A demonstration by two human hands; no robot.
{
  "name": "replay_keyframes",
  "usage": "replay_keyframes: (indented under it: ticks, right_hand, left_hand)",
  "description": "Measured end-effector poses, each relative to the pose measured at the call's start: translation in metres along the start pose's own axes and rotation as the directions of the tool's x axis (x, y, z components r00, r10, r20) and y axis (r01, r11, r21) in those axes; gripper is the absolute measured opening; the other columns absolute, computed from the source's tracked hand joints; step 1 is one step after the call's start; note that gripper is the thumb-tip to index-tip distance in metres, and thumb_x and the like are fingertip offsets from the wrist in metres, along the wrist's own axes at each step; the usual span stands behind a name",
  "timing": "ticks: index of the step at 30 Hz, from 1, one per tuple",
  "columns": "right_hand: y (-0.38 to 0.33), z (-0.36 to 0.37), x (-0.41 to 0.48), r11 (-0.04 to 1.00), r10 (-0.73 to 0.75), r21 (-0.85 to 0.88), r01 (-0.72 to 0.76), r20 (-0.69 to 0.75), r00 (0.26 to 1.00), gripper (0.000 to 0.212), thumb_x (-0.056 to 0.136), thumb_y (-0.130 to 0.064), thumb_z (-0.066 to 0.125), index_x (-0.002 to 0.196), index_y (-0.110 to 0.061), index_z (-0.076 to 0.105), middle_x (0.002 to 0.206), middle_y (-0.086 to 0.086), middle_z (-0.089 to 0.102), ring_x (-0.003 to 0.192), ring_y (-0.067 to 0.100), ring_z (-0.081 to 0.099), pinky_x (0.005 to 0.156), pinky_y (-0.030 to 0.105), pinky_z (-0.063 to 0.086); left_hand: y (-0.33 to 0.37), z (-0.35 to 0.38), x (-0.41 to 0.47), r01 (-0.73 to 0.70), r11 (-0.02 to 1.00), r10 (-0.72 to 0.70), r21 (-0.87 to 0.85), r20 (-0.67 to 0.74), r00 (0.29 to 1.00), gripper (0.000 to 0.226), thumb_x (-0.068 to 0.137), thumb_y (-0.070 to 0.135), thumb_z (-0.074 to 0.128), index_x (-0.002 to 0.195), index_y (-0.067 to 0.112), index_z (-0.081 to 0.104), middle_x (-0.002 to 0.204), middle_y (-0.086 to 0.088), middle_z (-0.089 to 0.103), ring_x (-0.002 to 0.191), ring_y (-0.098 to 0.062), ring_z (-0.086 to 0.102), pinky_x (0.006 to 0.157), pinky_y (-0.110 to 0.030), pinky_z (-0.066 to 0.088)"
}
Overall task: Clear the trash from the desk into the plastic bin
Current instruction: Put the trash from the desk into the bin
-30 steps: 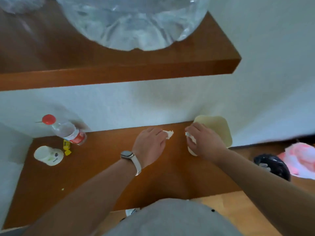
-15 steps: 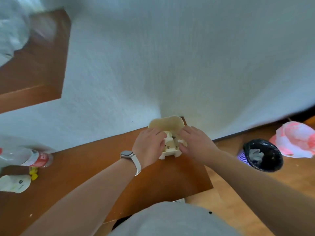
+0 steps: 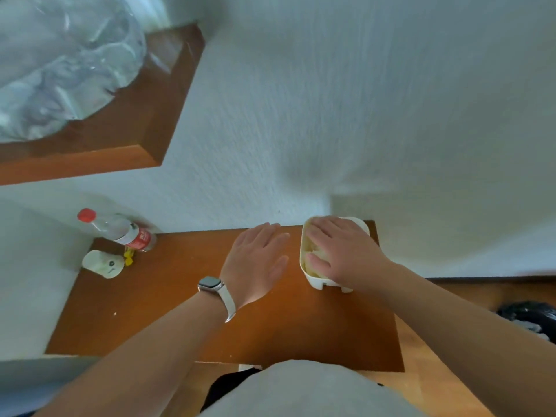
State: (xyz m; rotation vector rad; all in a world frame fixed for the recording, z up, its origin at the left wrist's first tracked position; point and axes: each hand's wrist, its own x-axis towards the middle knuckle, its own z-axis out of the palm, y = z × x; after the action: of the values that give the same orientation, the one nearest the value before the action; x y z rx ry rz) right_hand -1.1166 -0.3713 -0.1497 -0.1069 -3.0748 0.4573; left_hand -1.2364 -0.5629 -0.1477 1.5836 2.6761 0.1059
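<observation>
A small cream plastic bin (image 3: 313,278) stands at the back right corner of the brown desk (image 3: 168,314). My right hand (image 3: 340,251) lies flat over its opening, fingers spread, with pale crumpled paper (image 3: 310,254) showing under the fingers. My left hand (image 3: 258,260), a watch on its wrist, hovers open just left of the bin, fingers apart and empty. At the desk's back left lie a clear bottle (image 3: 120,231) with a red cap, a white crumpled wrapper (image 3: 103,263) and a small yellow scrap (image 3: 128,257).
A wooden shelf (image 3: 120,139) carrying a big clear plastic bag (image 3: 60,64) hangs above the desk's left side. A white wall runs behind the desk. A black-lined waste basket (image 3: 532,319) stands on the floor to the right.
Both hands had paper scraps and pressed them into the bin. Now the left hand has drawn back open and empty, and the right hand lies flat over the bin.
</observation>
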Motion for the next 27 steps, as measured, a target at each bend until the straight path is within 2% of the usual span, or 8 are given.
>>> replay_keyframes:
  ticks: [7,15,19,23,27]
  right_hand:
    - [-0.036,0.003,0.038,0.987,-0.139,-0.079,0.14,0.028,0.99,0.052,0.097,-0.051,0.039,0.136,-0.019,0.049,0.145,0.004,0.047,0.134,0.025,0.042,0.109,0.043,0.034]
    - [-0.107,0.022,0.096,0.964,-0.218,-0.136,0.229,0.093,0.972,0.05,0.096,-0.053,0.041,0.132,-0.021,0.051,0.143,0.002,0.049,0.131,0.024,0.045,0.106,0.041,0.037]
    - [-0.155,0.04,0.126,0.96,-0.229,-0.136,0.246,0.131,0.965,0.052,0.097,-0.055,0.037,0.135,-0.022,0.045,0.147,0.002,0.044,0.135,0.023,0.04,0.11,0.042,0.033]
    - [-0.21,0.064,0.155,0.967,-0.205,-0.117,0.228,0.182,0.962,0.056,0.098,-0.057,0.032,0.143,-0.024,0.037,0.154,0.0,0.034,0.143,0.023,0.029,0.114,0.041,0.023]
    - [-0.263,0.089,0.188,0.966,-0.199,-0.118,0.231,0.236,0.951,0.058,0.098,-0.057,0.03,0.146,-0.025,0.032,0.158,0.0,0.027,0.145,0.022,0.022,0.116,0.04,0.016]
  left_hand:
    - [-0.042,-0.012,-0.038,0.102,0.99,-0.099,0.103,-0.033,0.995,0.046,0.096,0.042,0.05,0.137,0.021,0.049,0.147,-0.005,0.046,0.137,-0.026,0.039,0.112,-0.045,0.029]
    - [-0.121,-0.007,-0.093,0.225,0.972,-0.221,0.059,-0.076,0.972,0.045,0.095,0.042,0.051,0.135,0.024,0.05,0.145,-0.004,0.048,0.136,-0.026,0.041,0.11,-0.049,0.037]
    - [-0.174,-0.002,-0.127,0.264,0.964,-0.26,0.03,-0.084,0.962,0.044,0.094,0.042,0.052,0.134,0.025,0.051,0.144,-0.003,0.049,0.136,-0.025,0.042,0.109,-0.047,0.038]
    - [-0.237,0.006,-0.163,0.286,0.958,-0.285,-0.003,-0.102,0.953,0.041,0.093,0.036,0.055,0.133,0.024,0.053,0.141,-0.003,0.052,0.134,-0.025,0.045,0.107,-0.044,0.037]
    - [-0.301,0.017,-0.197,0.323,0.945,-0.327,-0.053,-0.079,0.942,0.043,0.093,0.037,0.054,0.133,0.023,0.051,0.141,-0.003,0.051,0.133,-0.025,0.045,0.105,-0.047,0.041]
